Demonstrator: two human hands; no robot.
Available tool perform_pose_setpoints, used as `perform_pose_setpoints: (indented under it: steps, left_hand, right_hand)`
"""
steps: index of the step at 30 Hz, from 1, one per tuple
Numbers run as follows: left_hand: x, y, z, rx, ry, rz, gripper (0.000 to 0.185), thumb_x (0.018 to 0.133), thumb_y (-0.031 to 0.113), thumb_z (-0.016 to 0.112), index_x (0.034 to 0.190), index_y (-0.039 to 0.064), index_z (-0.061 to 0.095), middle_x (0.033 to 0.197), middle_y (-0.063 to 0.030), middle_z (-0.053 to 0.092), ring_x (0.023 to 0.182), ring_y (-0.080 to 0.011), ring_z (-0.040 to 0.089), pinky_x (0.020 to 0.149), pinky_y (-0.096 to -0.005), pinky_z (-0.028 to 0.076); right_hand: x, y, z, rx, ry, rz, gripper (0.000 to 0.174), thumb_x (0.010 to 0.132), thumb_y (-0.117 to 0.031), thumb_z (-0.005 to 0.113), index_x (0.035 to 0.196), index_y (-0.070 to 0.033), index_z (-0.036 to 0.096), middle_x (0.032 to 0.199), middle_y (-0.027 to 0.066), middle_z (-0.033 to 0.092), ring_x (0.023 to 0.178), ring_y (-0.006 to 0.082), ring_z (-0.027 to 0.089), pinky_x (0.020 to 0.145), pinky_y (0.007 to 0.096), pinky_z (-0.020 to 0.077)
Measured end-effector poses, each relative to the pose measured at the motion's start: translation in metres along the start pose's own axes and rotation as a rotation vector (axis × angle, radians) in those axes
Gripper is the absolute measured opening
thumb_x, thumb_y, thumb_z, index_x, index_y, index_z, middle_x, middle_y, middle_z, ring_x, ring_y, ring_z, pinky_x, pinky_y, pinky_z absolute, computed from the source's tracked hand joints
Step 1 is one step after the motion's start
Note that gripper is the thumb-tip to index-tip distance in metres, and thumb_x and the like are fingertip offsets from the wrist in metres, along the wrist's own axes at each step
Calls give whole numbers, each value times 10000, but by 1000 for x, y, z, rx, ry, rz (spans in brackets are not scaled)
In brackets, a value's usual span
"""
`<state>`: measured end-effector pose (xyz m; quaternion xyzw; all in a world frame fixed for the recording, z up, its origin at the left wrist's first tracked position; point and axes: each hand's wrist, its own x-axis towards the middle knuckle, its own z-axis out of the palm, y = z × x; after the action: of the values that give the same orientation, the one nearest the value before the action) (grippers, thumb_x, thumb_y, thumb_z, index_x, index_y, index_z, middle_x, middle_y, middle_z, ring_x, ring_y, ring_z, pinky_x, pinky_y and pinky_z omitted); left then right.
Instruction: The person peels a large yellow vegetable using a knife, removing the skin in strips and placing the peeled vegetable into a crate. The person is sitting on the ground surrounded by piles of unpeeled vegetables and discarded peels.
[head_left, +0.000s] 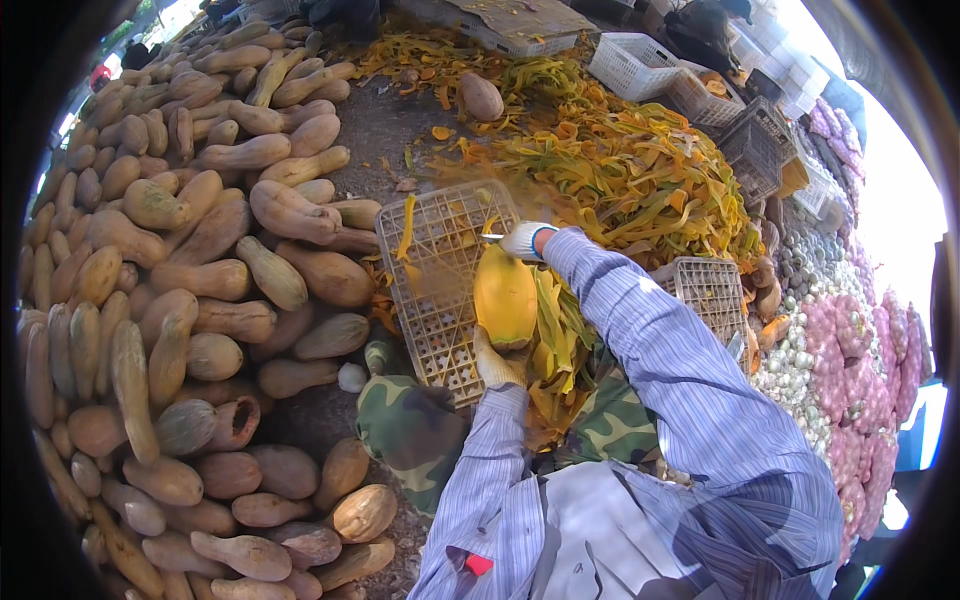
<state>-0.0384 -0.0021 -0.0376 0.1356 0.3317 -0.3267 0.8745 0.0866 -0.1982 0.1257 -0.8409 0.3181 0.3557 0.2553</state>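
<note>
A mostly peeled yellow squash (505, 294) stands over the right part of an upturned plastic crate (442, 300). My left hand (498, 366), in a pale work glove, grips its lower end, where some green skin shows. Near the upper end is my gloved right hand (525, 241), closed around a tool whose pale metal tip (492, 236) sticks out to the left. Its handle is hidden inside the fist, though it looks like a peeler. A strip of peel (407, 227) lies on the crate's grid.
Unpeeled squashes (217, 281) are heaped along the left. A mound of orange and green peelings (637, 172) spreads beyond the crate. Several plastic crates (634, 66) stand at the upper right, with pink mesh sacks (851, 390) and loose bulbs (787, 330) farther right.
</note>
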Motion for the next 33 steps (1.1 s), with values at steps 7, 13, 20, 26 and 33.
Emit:
perform_pose_setpoints:
  steps: [7, 13, 20, 26, 33]
  left_hand:
    - [2, -13, -11, 157, 61, 137, 576, 1068, 439, 650, 1561, 179, 501, 1467, -129, 613, 1221, -363, 666, 906, -593, 615]
    - [-6, -1, -13, 145, -148, 85, 619, 1091, 538, 586, 1535, 109, 561, 1464, -144, 657, 1278, -318, 653, 1052, -481, 579]
    - [-18, -10, 18, 116, 6, 16, 618, 1096, 544, 575, 1537, 113, 535, 1491, -145, 619, 1285, -395, 641, 977, -618, 597]
    - [0, -6, -1, 66, 94, 52, 580, 1071, 531, 638, 1467, 108, 606, 1443, -127, 668, 1225, -383, 680, 949, -628, 601]
    - [-7, -9, -5, 84, -27, -12, 587, 1074, 513, 648, 1481, 94, 588, 1434, -139, 665, 1241, -328, 678, 1001, -496, 608]
  right_hand:
    - [-30, 34, 105, -53, 222, -116, 574, 1100, -421, 380, 1275, 5, 723, 1244, 292, 740, 1049, 444, 755, 968, 540, 570]
    - [-178, 42, 195, 88, 206, -86, 572, 1079, -509, 451, 1252, -8, 666, 1069, 330, 762, 998, 456, 772, 937, 534, 596]
    - [-7, 48, 24, 213, 182, 23, 590, 1111, -442, 401, 1107, 56, 717, 990, 208, 769, 829, 337, 765, 763, 482, 601]
    - [-19, 32, 42, -167, 94, -55, 641, 1132, -414, 309, 1316, 51, 710, 1326, 244, 739, 1182, 385, 737, 1059, 486, 540]
    - [-146, 84, 257, 117, 245, -108, 559, 1084, -505, 431, 1299, -34, 642, 1107, 338, 744, 1025, 493, 746, 956, 577, 567]
